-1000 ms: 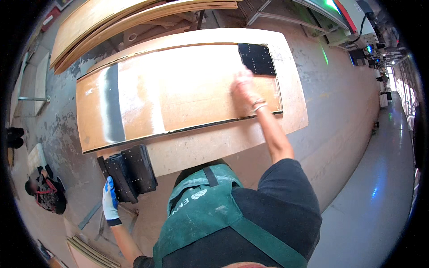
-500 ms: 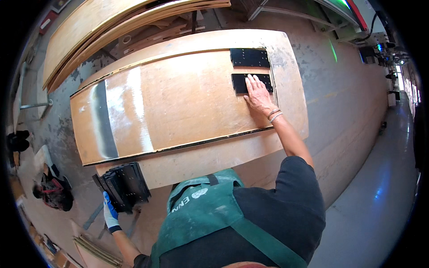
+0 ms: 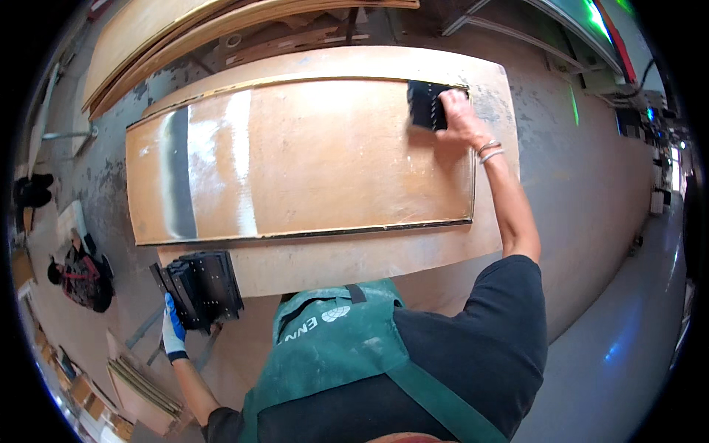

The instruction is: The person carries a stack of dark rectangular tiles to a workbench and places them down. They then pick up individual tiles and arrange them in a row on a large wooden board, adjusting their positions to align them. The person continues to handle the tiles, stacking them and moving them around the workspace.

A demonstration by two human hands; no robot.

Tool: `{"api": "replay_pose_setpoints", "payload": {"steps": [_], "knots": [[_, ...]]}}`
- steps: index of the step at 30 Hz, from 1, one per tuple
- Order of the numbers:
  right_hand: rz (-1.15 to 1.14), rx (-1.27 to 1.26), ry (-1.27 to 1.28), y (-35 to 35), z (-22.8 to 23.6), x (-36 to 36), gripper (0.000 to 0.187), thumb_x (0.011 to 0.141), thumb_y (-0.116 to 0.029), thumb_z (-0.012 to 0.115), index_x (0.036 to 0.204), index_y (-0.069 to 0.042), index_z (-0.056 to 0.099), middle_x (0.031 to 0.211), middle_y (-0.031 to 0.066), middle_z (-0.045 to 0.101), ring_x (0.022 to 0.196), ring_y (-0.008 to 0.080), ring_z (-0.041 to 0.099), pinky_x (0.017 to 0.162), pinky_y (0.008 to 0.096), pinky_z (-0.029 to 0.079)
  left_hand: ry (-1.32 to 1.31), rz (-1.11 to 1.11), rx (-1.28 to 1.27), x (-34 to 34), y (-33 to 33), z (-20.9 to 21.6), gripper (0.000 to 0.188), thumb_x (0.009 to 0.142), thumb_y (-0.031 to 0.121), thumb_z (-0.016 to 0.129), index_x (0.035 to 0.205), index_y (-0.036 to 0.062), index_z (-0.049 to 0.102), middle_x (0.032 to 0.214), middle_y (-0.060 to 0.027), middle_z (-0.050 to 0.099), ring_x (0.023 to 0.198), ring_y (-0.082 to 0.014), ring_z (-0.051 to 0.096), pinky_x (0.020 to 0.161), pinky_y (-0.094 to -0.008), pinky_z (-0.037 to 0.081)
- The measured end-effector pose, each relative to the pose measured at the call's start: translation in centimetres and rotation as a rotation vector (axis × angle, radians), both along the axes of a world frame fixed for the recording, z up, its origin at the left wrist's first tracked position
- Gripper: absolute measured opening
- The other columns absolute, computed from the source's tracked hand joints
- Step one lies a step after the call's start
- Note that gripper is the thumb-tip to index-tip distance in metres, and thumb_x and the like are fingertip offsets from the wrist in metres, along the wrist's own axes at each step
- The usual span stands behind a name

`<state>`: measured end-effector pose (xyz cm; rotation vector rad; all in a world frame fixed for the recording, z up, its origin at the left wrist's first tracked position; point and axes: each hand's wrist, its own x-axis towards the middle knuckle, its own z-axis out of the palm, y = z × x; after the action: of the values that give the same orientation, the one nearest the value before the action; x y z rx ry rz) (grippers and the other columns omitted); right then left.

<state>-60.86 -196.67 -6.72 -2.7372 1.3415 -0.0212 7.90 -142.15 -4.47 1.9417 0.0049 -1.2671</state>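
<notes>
At the far right end of the tan board (image 3: 332,148), my bare right hand (image 3: 459,118) is closed on the edge of a black plate with small holes (image 3: 425,107). The plate is slightly blurred, and my hand covers its right part. Whether a second plate lies under it, I cannot tell. To the lower left, by the table's near corner, my gloved left hand (image 3: 173,328) is closed on the outer side of a stack of similar black plates (image 3: 201,288). Its fingers are partly hidden by the stack.
The board lies on a wider pale wooden tabletop (image 3: 369,266). Large curved wooden sheets (image 3: 170,40) are stacked beyond it at the far left. Another person (image 3: 83,277) is at the left, away from the table. More panels (image 3: 144,387) stand at the lower left.
My right hand was flat on the nearer of two black plates. Now it grips a plate farther back, and the nearer spot is bare. My left hand still holds the stack.
</notes>
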Motion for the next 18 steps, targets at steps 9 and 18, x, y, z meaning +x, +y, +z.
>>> {"api": "replay_pose_setpoints", "payload": {"steps": [9, 18], "knots": [[-0.038, 0.014, 0.067, -2.5, -4.0, -3.9, 0.090, 0.067, -0.018, 0.078, 0.143, 0.008, 0.036, 0.133, 0.0273, 0.049, 0.127, 0.0438, 0.046, 0.109, 0.0479, 0.039, -0.158, -0.173, 0.201, 0.0, -2.6, 0.7, 0.060, 0.106, 0.031, 0.032, 0.156, -0.0022, 0.026, 0.165, -0.0118, 0.024, 0.152, -0.0358, 0.019, 0.127, -0.0505, 0.005], [-0.182, 0.232, -0.073, -0.1, -4.5, 2.4, 0.086, 0.057, -0.026, 0.083, 0.127, 0.006, 0.045, 0.117, 0.0267, 0.054, 0.115, 0.0429, 0.051, 0.102, 0.0480, 0.044, -0.470, -0.589, 0.102, 3.8, 7.9, -3.0, 0.054, 0.110, 0.036, 0.034, 0.149, 0.0005, 0.042, 0.151, -0.0089, 0.049, 0.137, -0.0248, 0.047, 0.118, -0.0347, 0.031]]}}
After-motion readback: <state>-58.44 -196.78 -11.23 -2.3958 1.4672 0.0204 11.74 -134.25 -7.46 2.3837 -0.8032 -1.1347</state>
